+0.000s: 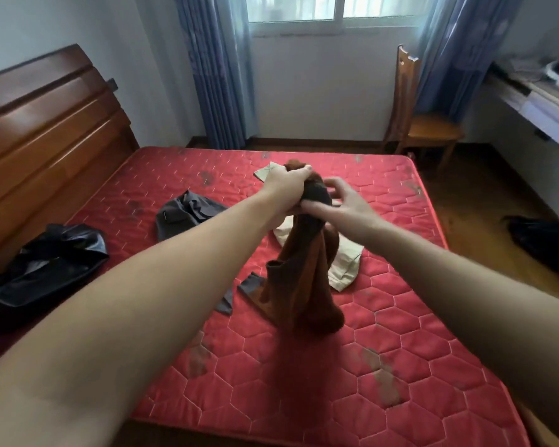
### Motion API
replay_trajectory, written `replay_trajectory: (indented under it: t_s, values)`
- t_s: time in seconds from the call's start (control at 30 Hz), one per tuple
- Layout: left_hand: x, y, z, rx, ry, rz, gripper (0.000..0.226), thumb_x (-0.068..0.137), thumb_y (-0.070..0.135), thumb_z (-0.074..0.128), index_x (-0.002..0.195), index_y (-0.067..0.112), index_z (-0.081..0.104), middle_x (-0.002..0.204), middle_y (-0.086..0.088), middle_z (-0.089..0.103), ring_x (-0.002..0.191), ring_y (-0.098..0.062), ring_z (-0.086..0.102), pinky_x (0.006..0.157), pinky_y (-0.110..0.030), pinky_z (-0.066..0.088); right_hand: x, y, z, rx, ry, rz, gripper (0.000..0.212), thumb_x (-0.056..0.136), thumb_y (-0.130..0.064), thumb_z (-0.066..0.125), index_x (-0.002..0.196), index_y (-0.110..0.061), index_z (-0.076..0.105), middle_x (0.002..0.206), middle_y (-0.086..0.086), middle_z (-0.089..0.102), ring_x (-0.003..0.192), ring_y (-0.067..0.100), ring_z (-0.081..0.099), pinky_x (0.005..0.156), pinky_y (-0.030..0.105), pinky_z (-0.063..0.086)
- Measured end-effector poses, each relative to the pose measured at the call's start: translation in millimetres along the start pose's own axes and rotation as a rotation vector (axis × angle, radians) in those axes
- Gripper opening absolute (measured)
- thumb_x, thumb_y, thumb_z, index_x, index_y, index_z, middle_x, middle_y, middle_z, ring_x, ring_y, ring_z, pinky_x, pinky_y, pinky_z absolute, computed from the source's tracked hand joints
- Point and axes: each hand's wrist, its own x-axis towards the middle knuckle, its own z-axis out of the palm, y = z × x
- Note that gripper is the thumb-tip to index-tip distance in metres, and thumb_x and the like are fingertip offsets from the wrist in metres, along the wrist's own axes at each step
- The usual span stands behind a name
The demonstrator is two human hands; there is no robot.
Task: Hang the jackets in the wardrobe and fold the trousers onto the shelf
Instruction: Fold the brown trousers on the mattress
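A brown garment (304, 279) hangs bunched above the red mattress (304, 382), its lower end touching the bed. My left hand (286, 188) grips its top in a fist. My right hand (339, 201) touches the bunched cloth just right of that fist, thumb against the fabric and fingers loosely curled. Behind the brown garment lies a beige garment (346, 262). A grey garment (184, 214) lies on the mattress to the left, another grey piece (239, 295) beside the brown one. A shiny black jacket (42, 266) lies at the bed's left edge.
A wooden headboard (46, 130) stands on the left. A wooden chair (423, 124) is by the window and blue curtains (220, 69). A desk (536, 101) runs along the right wall. A dark item (542, 240) lies on the wooden floor at right.
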Motion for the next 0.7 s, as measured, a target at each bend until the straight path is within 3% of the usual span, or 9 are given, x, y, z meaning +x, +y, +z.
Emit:
replay_trajectory:
  t_s: [0.03, 0.13, 0.2, 0.3, 0.4, 0.5, 0.6, 0.63, 0.7]
  values:
    - [1.1, 1.7, 5.0, -0.088, 0.032, -0.034, 0.035, 0.095, 0.020, 0.058, 0.125, 0.002, 0.053, 0.119, -0.024, 0.061, 0.092, -0.034, 0.067, 0.066, -0.046, 0.061, -7.5, 15.4, 10.1, -0.057, 0.003, -0.013, 0.056, 0.070, -0.047, 0.078, 0.119, -0.046, 0.051, 0.107, -0.020, 0.060, 0.101, 0.003, 0.060, 0.090, 0.031, 0.051]
    - [2.6, 7.5, 21.6, -0.243, 0.062, -0.063, 0.021, 0.094, 0.012, 0.059, 0.113, 0.004, 0.054, 0.121, -0.024, 0.057, 0.100, -0.036, 0.063, 0.063, -0.044, 0.060, -24.6, 41.0, 39.0, -0.061, 0.081, 0.126, 0.061, 0.071, -0.029, 0.080, 0.124, -0.022, 0.051, 0.108, -0.010, 0.060, 0.105, 0.012, 0.057, 0.093, 0.032, 0.048]
    - [0.6, 14.5, 30.2, -0.266, 0.019, -0.050, 0.003, 0.094, 0.005, 0.056, 0.093, 0.008, 0.055, 0.113, -0.021, 0.058, 0.101, -0.036, 0.063, 0.070, -0.045, 0.060, -23.6, 49.1, 47.0, -0.112, 0.173, 0.222, 0.051, 0.075, -0.031, 0.071, 0.122, -0.023, 0.055, 0.109, -0.002, 0.065, 0.106, 0.018, 0.060, 0.088, 0.031, 0.048]
    - [-3.4, 28.2, 33.6, -0.344, -0.024, -0.014, 0.012, 0.098, 0.005, 0.049, 0.087, 0.007, 0.054, 0.096, -0.018, 0.060, 0.081, -0.030, 0.063, 0.065, -0.041, 0.060, -18.3, 47.1, 43.4, -0.004, 0.198, 0.302, 0.045, 0.074, -0.044, 0.069, 0.115, -0.028, 0.060, 0.102, -0.010, 0.065, 0.100, 0.014, 0.062, 0.086, 0.030, 0.050]
    - [-6.8, 39.9, 28.2, -0.315, -0.057, 0.003, 0.012, 0.098, 0.004, 0.045, 0.089, 0.008, 0.052, 0.092, -0.016, 0.061, 0.081, -0.029, 0.063, 0.066, -0.039, 0.059, -12.5, 41.1, 34.0, -0.047, 0.203, 0.314, 0.007, 0.082, -0.025, 0.062, 0.089, -0.028, 0.061, 0.092, -0.002, 0.065, 0.091, 0.022, 0.063, 0.073, 0.027, 0.046]
    - [-4.6, 50.6, 10.3, 0.156, 0.098, 0.047, 0.011, 0.094, 0.004, 0.047, 0.090, 0.011, 0.054, 0.093, -0.011, 0.059, 0.084, -0.025, 0.063, 0.054, -0.032, 0.058, 0.2, 37.6, 8.3, -0.451, 0.163, 0.352, 0.012, 0.084, -0.010, 0.051, 0.086, -0.016, 0.062, 0.090, 0.009, 0.065, 0.076, 0.029, 0.059, 0.065, 0.030, 0.045]
    - [-6.9, 61.0, -15.2, 0.630, 0.198, 0.086, 0.011, 0.092, 0.003, 0.047, 0.087, 0.006, 0.056, 0.087, -0.012, 0.062, 0.063, -0.022, 0.065, 0.051, -0.029, 0.056, 12.4, 33.7, -27.5, -0.681, 0.142, 0.396, 0.018, 0.081, -0.003, 0.051, 0.091, -0.003, 0.065, 0.081, 0.010, 0.063, 0.057, 0.028, 0.065, 0.055, 0.033, 0.058]
    - [-5.3, 62.4, -23.3, 0.694, 0.196, 0.104, 0.011, 0.090, 0.001, 0.049, 0.090, 0.004, 0.059, 0.091, -0.014, 0.063, 0.061, -0.023, 0.065, 0.051, -0.031, 0.058, 15.2, 29.8, -38.3, -0.710, 0.145, 0.400, 0.017, 0.079, -0.001, 0.051, 0.089, -0.002, 0.065, 0.081, 0.012, 0.064, 0.054, 0.029, 0.065, 0.052, 0.036, 0.059]
    - [-5.4, 62.4, -33.8, 0.756, 0.166, 0.156, 0.032, 0.088, -0.002, 0.050, 0.116, 0.010, 0.058, 0.104, -0.012, 0.060, 0.067, -0.022, 0.064, 0.057, -0.033, 0.061, 20.7, 21.2, -56.2, -0.782, 0.153, 0.384, 0.016, 0.079, 0.002, 0.052, 0.087, -0.003, 0.066, 0.081, 0.016, 0.065, 0.058, 0.031, 0.067, 0.052, 0.041, 0.060]
